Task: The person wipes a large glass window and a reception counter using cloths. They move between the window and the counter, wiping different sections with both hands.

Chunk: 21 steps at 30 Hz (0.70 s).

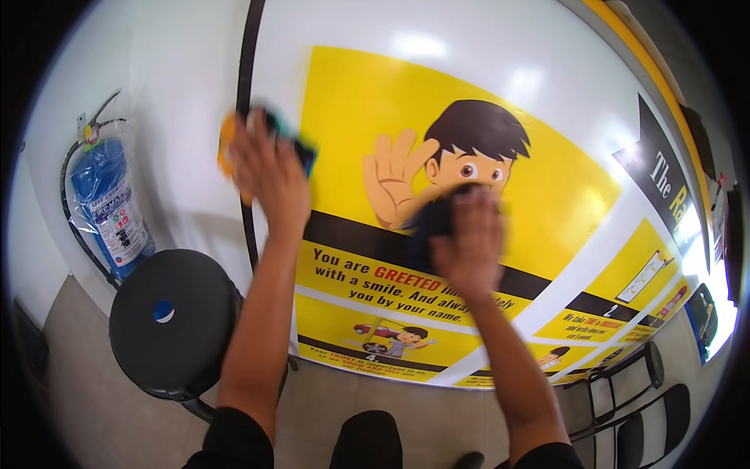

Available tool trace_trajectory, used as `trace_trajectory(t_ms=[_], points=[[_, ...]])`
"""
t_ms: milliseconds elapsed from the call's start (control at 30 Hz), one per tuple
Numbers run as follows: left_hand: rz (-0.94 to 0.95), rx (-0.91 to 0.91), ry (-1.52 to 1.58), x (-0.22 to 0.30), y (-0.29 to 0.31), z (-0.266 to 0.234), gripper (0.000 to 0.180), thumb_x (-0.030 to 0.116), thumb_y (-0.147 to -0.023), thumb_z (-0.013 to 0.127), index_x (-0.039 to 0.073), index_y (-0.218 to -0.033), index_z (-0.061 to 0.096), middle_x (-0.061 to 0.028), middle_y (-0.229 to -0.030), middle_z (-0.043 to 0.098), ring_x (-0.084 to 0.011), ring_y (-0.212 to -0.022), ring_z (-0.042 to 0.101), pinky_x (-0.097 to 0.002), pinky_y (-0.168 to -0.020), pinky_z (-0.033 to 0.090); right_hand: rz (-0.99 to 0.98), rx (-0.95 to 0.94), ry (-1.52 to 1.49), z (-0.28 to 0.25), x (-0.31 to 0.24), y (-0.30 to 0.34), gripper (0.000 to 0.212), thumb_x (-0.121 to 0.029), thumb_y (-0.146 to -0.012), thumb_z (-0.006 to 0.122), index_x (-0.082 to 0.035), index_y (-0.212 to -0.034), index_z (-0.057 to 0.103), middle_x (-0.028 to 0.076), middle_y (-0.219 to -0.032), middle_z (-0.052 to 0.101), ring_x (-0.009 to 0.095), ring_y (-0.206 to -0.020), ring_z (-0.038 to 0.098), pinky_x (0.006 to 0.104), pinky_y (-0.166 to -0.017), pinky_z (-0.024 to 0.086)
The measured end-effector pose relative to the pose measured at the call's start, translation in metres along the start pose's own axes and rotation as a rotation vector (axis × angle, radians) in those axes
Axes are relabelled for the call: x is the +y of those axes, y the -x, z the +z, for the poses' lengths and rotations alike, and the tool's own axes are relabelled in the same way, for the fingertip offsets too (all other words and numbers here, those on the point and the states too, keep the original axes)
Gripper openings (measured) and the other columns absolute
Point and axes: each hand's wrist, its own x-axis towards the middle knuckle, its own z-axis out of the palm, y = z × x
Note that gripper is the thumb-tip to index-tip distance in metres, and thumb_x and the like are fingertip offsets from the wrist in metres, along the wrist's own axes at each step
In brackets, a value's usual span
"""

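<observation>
My left hand is laid over a bunched cloth in orange, black and teal, at the black strip along the board's left edge. My right hand presses a dark navy or black cloth against the yellow printed panel. That panel shows a waving cartoon figure, and the right hand and cloth cover the lower part of its face. Both hands are smeared by motion. Parts of each cloth are hidden under the palms and fingers.
A blue fire extinguisher in clear plastic hangs on the white wall at left. Below it stands a round black stool. Black-framed chairs are at the lower right. Smaller yellow panels continue along the board.
</observation>
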Motion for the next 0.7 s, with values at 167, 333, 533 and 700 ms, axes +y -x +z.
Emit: trace_trajectory(t_ms=[167,333,533,700], points=[[0.432,0.105,0.023,0.121,-0.117,0.046,0.056,0.035,-0.109,0.044,0.018,-0.161,0.042,-0.0104,-0.172,0.031,-0.0414,-0.156,0.026,-0.0613,-0.125,0.012,0.260,0.531,0.328,-0.080,0.174,-0.077,0.070,-0.040,-0.109,0.043,0.003,-0.163,0.031,0.028,-0.168,0.030,0.048,-0.155,0.028,0.0556,-0.128,0.020],[0.465,-0.037,0.115,0.114,-0.008,0.024,0.050,0.036,-0.103,0.055,0.034,-0.153,0.056,0.0010,-0.169,0.040,-0.0339,-0.153,0.035,-0.0708,-0.120,0.013,0.172,0.656,0.299,-0.079,0.142,-0.238,0.073,-0.047,-0.105,0.041,-0.004,-0.164,0.034,0.028,-0.168,0.031,0.046,-0.156,0.029,0.0534,-0.128,0.021],[-0.061,-0.256,0.001,-0.030,0.241,-0.029,0.055,0.037,-0.110,0.043,0.016,-0.161,0.046,-0.0214,-0.172,0.026,-0.0479,-0.159,0.017,-0.0633,-0.126,0.004,-0.074,0.651,0.215,-0.031,0.023,-0.197,0.065,-0.050,-0.106,0.045,-0.016,-0.161,0.045,0.014,-0.167,0.041,0.039,-0.154,0.035,0.0531,-0.125,0.027],[-0.725,-0.090,0.026,-0.095,0.383,-0.040,0.065,0.038,-0.113,0.034,-0.002,-0.164,0.027,-0.0261,-0.174,0.016,-0.0443,-0.159,0.018,-0.0540,-0.129,0.013,-0.095,0.133,0.156,0.010,-0.064,-0.057,0.065,-0.047,-0.101,0.055,-0.022,-0.160,0.048,0.007,-0.169,0.039,0.032,-0.156,0.036,0.0522,-0.126,0.022]])
